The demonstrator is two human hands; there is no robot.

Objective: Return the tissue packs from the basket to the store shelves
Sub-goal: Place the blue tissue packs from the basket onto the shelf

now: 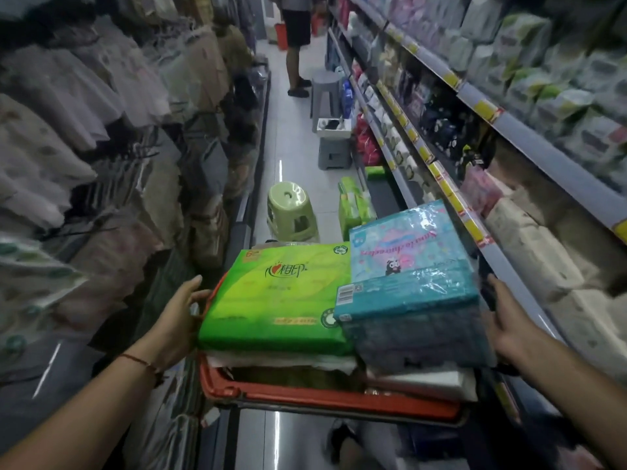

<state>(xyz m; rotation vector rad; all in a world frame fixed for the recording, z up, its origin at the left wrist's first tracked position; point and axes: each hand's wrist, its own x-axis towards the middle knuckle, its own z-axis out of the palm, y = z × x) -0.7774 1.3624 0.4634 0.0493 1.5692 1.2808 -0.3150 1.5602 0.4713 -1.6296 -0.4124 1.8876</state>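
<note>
The left hand [179, 320] sits at about 8 o'clock, fingers straight and relaxed, fingertips touching the side of the green pack [274, 300] near the basket's left rim. The right hand [505, 320] sits at about 4 o'clock, fingers likewise loosely extended beside the blue pack [410, 286]; whether it touches the wrapping or the basket I cannot tell. Neither hand is curled round anything.

Between the hands, at 6 o'clock, is the red basket [325, 401], heaped above its rim. The green pack lies flat on the left of the heap; the blue pack, in shiny film, leans against it on the right, tilted up toward the shelves. Under them show the edges of white packs [424, 379], so the basket holds at least four; what lies deeper is hidden.

Judging from that heap, the job seems barely started: no pack is in hand, and most or all of the load is left to put back. The likely next step is lifting one of the two top packs.

Further out, at 12 o'clock, a green stool [291, 212] stands on the aisle floor, with a green bundle [354, 206] just beside it at the foot of the shelves [529, 137], which run from 1 to 3 o'clock, stocked with wrapped paper goods. Clothes racks [101, 130] fill 9 to 11 o'clock. Far off, grey stools [330, 123] and a standing person [297, 35].
</note>
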